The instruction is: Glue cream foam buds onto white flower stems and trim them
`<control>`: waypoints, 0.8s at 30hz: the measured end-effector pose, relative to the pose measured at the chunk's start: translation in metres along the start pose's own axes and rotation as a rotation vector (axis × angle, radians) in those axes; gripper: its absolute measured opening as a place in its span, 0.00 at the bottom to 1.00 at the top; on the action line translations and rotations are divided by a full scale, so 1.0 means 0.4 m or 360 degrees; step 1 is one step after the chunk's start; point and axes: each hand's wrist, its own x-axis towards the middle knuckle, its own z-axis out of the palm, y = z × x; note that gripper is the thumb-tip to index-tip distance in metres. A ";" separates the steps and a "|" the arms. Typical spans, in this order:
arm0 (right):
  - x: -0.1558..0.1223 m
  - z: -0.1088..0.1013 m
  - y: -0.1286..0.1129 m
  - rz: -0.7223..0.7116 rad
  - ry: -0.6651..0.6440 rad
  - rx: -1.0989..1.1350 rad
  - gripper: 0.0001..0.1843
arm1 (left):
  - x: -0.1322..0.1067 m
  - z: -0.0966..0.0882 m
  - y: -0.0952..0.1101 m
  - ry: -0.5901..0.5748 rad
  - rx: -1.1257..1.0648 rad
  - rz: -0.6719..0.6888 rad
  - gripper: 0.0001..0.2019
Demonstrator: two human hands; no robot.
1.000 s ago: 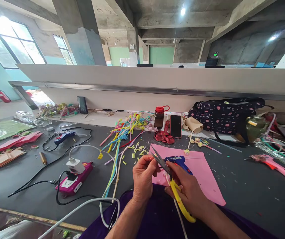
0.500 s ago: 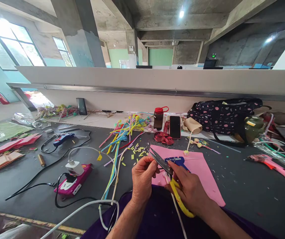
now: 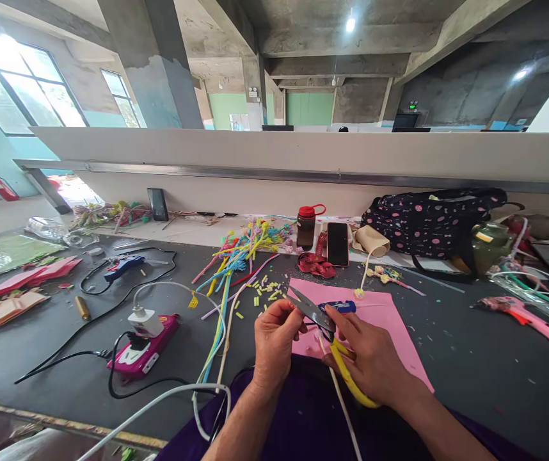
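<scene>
My right hand [image 3: 368,358] grips a pair of scissors [image 3: 344,378] with yellow handles, blades pointing up and to the left. My left hand [image 3: 274,346] is closed in a pinch at the blade tips; what sits between its fingers is too small and hidden to make out. A thin pale stem [image 3: 344,410] runs down from beneath the scissors toward my lap. Under and beyond the hands lies a pink sheet [image 3: 389,339], with a partly covered blue object [image 3: 344,307] on it.
Small yellow-green cut pieces [image 3: 262,293] and a bundle of coloured fuzzy stems [image 3: 240,250] lie left of the sheet. A magenta power strip [image 3: 144,349] with cables stands nearer left. Behind are a red-lidded bottle [image 3: 306,230], a phone [image 3: 338,244] and a patterned bag [image 3: 428,224]. A pink glue gun [image 3: 528,319] lies right.
My right hand and the scissors have shifted slightly right, and the scissors' angle has flattened a little. The left hand keeps its pinch almost in place.
</scene>
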 end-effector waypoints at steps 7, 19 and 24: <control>0.002 -0.014 0.013 -0.0053 -0.0001 -0.0101 0.32 | 0.003 -0.001 0.004 -0.0041 0.0023 -0.0046 0.06; 0.002 -0.015 0.016 -0.0042 0.0000 -0.0157 0.33 | 0.003 -0.001 -0.002 -0.0006 0.0027 -0.0027 0.06; -0.004 -0.002 0.023 -0.0045 -0.0028 -0.0158 0.31 | 0.002 0.000 -0.002 -0.0027 0.0074 0.0010 0.07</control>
